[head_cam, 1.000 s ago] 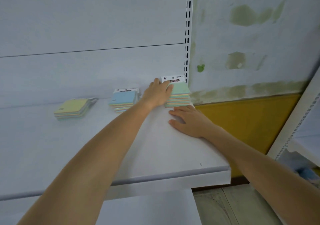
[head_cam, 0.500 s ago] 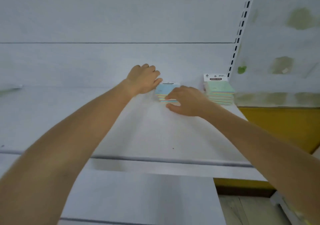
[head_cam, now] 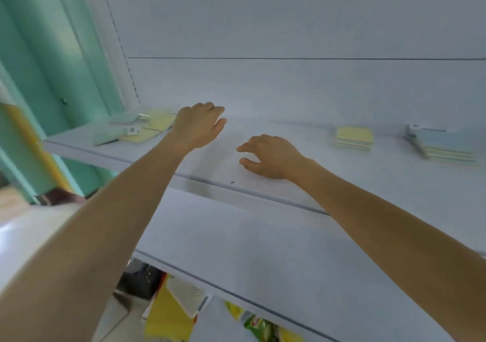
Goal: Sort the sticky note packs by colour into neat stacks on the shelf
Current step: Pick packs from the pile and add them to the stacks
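On the white shelf (head_cam: pixel 302 184) lie loose yellow and pale green sticky note packs (head_cam: pixel 147 127) at the far left, blurred by motion. A yellow-topped stack (head_cam: pixel 353 138) stands further right, and a blue-topped stack (head_cam: pixel 444 144) lies at the right edge. My left hand (head_cam: pixel 198 126) hovers just right of the loose packs, fingers apart, holding nothing. My right hand (head_cam: pixel 268 155) rests over the bare shelf between the loose packs and the yellow stack, fingers curled and apart, empty.
A lower white shelf (head_cam: pixel 263 249) juts out below. Under it sit yellow and green packaged goods (head_cam: pixel 171 315). A green wall (head_cam: pixel 52 52) and the slotted shelf upright (head_cam: pixel 118 52) close the left side. The white back panel (head_cam: pixel 289 26) stands behind.
The view has swung left along the shelf. Both hands have left the blue-topped stack and moved left; the left hand now nears the loose packs at the shelf's left end.
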The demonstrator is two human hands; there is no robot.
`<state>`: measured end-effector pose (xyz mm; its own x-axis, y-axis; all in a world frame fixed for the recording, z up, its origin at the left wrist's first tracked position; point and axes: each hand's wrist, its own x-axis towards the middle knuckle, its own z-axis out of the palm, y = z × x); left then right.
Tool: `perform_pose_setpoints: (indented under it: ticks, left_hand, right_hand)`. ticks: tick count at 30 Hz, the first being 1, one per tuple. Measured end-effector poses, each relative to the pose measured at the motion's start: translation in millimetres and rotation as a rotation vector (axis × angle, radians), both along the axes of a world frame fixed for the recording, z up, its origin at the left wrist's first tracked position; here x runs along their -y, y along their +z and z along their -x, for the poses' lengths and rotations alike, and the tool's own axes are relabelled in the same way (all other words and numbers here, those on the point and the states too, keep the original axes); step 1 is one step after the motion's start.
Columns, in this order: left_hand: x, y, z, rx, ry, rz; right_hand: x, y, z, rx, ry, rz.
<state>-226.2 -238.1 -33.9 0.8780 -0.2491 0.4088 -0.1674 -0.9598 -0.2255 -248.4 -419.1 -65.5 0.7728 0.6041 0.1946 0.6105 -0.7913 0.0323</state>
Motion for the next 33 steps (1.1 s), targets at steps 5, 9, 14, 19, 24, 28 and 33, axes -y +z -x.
perform_pose_setpoints:
  ticks: [5, 9, 14, 19, 24, 28, 33]
  left_hand:
    - [-105.4, -12.2, -2.3, -0.021, 0.156, 0.059]
    - [-176.1, -11.6, -19.0, -0.03, 0.238, 0.084]
    - [-250.7, -16.5, -58.8, -0.065, 0.33, 0.057]
    - [-307.5, -21.5, -102.3, -0.123, 0.355, 0.044]
    - [-355.2, -39.8, -145.7, -0.22, 0.35, 0.095]
    - [-382.1, -47.4, -182.3, -0.332, 0.309, 0.214]
    - [-377.1, -49.8, -217.9, -0.405, 0.215, 0.248]
  right_hand:
    - [-87.0, -6.9, -35.8, -0.061, 0.058, -0.042]
    - [-146.6, -11.5, -74.5, -0.096, 0.094, -0.074]
    - [-210.2, -10.5, -141.5, -0.069, 0.124, -0.122]
    - [-265.0, 2.4, -206.3, -0.041, 0.101, -0.122]
    - [-298.0, 4.1, -237.3, -0.019, 0.081, -0.181]
    - [-307.2, 0.9, -249.4, -0.03, 0.015, -0.145]
    - [-306.4, -0.2, -250.1, -0.063, -0.151, -0.177]
